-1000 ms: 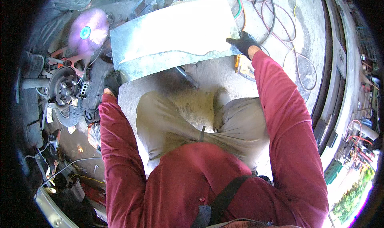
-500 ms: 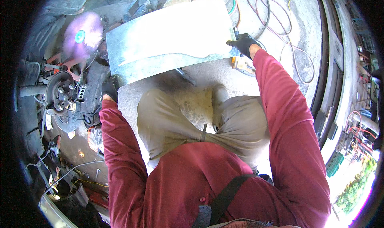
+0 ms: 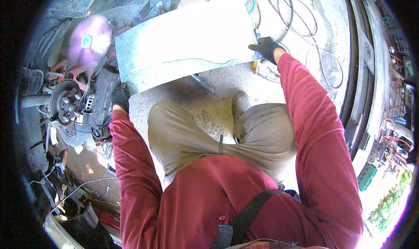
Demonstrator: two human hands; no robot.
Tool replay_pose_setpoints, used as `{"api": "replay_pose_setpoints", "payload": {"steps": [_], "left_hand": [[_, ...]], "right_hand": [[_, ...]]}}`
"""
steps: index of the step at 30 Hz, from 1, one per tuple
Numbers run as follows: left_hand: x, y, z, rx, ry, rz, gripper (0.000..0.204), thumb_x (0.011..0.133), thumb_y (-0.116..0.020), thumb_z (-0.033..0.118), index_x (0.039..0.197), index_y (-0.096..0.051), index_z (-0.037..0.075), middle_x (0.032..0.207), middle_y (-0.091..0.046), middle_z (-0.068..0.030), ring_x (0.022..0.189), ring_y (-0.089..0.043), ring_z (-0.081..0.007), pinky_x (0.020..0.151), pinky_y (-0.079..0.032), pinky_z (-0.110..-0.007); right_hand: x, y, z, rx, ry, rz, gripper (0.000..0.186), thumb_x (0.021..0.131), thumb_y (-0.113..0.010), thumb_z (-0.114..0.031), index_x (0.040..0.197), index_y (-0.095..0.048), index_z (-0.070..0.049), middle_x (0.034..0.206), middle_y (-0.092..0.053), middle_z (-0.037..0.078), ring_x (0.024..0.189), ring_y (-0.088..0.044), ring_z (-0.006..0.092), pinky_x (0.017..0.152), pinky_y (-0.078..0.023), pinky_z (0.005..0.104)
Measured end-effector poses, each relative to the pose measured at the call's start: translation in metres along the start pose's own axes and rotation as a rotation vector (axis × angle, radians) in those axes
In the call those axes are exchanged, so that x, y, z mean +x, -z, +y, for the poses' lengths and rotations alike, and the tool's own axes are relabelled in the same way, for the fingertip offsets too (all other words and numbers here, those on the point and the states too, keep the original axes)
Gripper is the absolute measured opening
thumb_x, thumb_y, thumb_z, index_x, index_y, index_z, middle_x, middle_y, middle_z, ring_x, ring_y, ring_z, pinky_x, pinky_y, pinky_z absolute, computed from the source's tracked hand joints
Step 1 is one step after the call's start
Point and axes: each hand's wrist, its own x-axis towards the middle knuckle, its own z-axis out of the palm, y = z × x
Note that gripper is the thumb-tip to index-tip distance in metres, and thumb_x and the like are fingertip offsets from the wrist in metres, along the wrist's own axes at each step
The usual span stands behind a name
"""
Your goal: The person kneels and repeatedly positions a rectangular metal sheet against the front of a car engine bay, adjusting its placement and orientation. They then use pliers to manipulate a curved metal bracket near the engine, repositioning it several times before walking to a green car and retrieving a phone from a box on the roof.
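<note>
A wide piece of sheet metal (image 3: 187,39) stretches in front of me, glaring white over most of its face. Along its near side runs a dark wavy line, with bluish-grey metal below it. My left hand (image 3: 120,95), in a black glove, grips the near left corner; its fingers are partly hidden at the edge. At the right edge my right hand (image 3: 267,49), also in a black glove, is closed on the sheet near its corner. A metal tube (image 3: 203,84) pokes out from under the sheet, which hides its far end.
A purple fan (image 3: 87,40) spins at the left, above a bare wheel hub (image 3: 66,101). Tangled hoses (image 3: 301,26) lie on the concrete at the upper right. A yellow and pale tool (image 3: 265,71) rests below my right hand. My boot (image 3: 240,105) stands between sheet and knees.
Both hands keep their grip and the sheet has hardly moved. My legs have shifted slightly, and more of the boot shows.
</note>
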Motion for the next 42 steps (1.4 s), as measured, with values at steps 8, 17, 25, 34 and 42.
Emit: {"api": "replay_pose_setpoints", "payload": {"steps": [8, 17, 25, 34, 42], "left_hand": [[-0.008, -0.004, 0.008, 0.141, -0.058, 0.030, 0.013, 0.105, -0.059, 0.017, 0.106, -0.070, 0.009, 0.092, -0.068, -0.0017, 0.078, -0.062, -0.0138, 0.069, -0.053, -0.032], [-0.011, -0.006, 0.003, -0.009, -0.061, 0.009, 0.027, 0.103, -0.062, 0.017, 0.125, -0.070, 0.004, 0.087, -0.066, 0.0015, 0.072, -0.057, -0.0095, 0.063, -0.046, -0.027], [0.020, 0.016, -0.028, 0.238, -0.319, -0.075, 0.030, 0.102, -0.062, 0.015, 0.128, -0.068, 0.004, 0.091, -0.066, 0.0009, 0.072, -0.056, -0.0100, 0.062, -0.046, -0.028], [0.000, 0.000, -0.010, 0.278, -0.379, -0.020, 0.018, 0.102, -0.060, 0.015, 0.113, -0.071, 0.006, 0.084, -0.062, 0.0019, 0.064, -0.051, -0.0095, 0.058, -0.041, -0.026], [-0.008, 0.006, -0.008, 1.554, -0.703, -0.032, 0.029, 0.100, -0.054, 0.021, 0.117, -0.074, 0.010, 0.107, -0.075, -0.0145, 0.090, -0.071, -0.0280, 0.080, -0.055, -0.042]], "right_hand": [[-0.020, 0.015, -0.012, -0.015, 0.019, -0.051, 0.074, 0.091, -0.075, -0.054, 0.129, -0.068, 0.009, 0.117, -0.075, 0.024, 0.097, -0.076, 0.0343, 0.086, -0.059, 0.0432], [-0.013, 0.013, -0.009, 0.117, -0.011, -0.092, 0.068, 0.093, -0.077, -0.046, 0.128, -0.066, 0.012, 0.114, -0.075, 0.023, 0.091, -0.076, 0.0307, 0.074, -0.062, 0.0401], [-0.031, 0.020, -0.021, 0.107, 0.021, -0.072, 0.059, 0.095, -0.078, -0.039, 0.123, -0.068, 0.012, 0.106, -0.075, 0.019, 0.081, -0.076, 0.0278, 0.064, -0.065, 0.0374], [-0.023, 0.021, -0.021, 0.163, 0.008, -0.129, 0.059, 0.096, -0.077, -0.038, 0.129, -0.066, 0.010, 0.107, -0.075, 0.018, 0.078, -0.075, 0.0264, 0.061, -0.065, 0.0378], [-0.011, 0.015, -0.006, 0.099, 0.081, -0.036, 0.051, 0.097, -0.074, -0.042, 0.110, -0.072, 0.007, 0.094, -0.075, 0.016, 0.072, -0.074, 0.0252, 0.061, -0.063, 0.0395]]}}
